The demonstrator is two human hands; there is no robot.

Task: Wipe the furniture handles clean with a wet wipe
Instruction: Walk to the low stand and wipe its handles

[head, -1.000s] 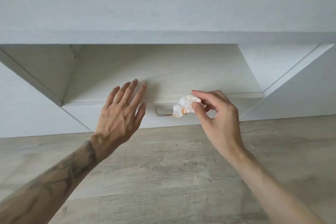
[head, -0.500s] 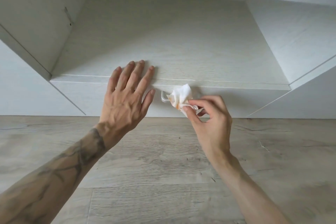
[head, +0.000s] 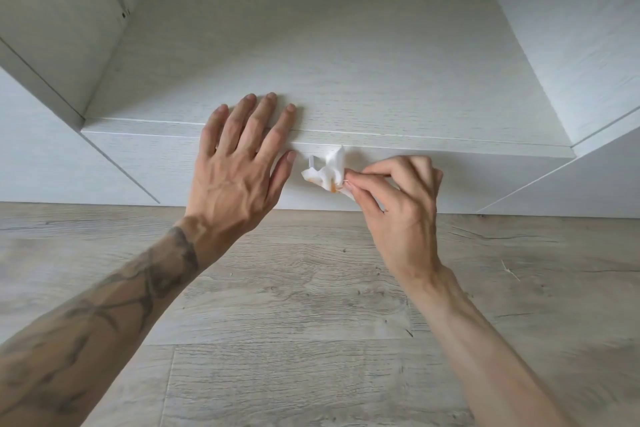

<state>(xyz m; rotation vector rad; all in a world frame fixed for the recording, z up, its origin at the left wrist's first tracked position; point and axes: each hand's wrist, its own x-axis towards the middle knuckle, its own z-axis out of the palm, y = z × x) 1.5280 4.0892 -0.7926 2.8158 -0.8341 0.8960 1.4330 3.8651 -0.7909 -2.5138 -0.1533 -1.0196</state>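
The right hand pinches a crumpled white wet wipe with orange-brown stains between the thumb and the first fingers, and the other fingers are curled behind. The wipe is pressed on the small pale bar handle near the middle of the white wood-grain drawer front, low on the furniture and just above the grey wood-look floor. Only the left end of the handle shows; the rest is hidden under the wipe and the fingers. Just beside it, the left hand lies flat with straight fingers and grasps nothing. Its palm is on the drawer front and its fingertips reach over the top edge onto the white shelf board.

To do this step well, I think the person should wrap the wipe around the bar, not only dab the front of it, and slide it from one end to the other, including the back side and the two feet. The stained part of the wipe is better turned away, so a clean fold meets the handle. The flat left hand should press firmly, so the drawer does not slide.

The long axis of the handle runs left to right, parallel to the top edge of the drawer front. The bar seems to stand out from the front, toward the person
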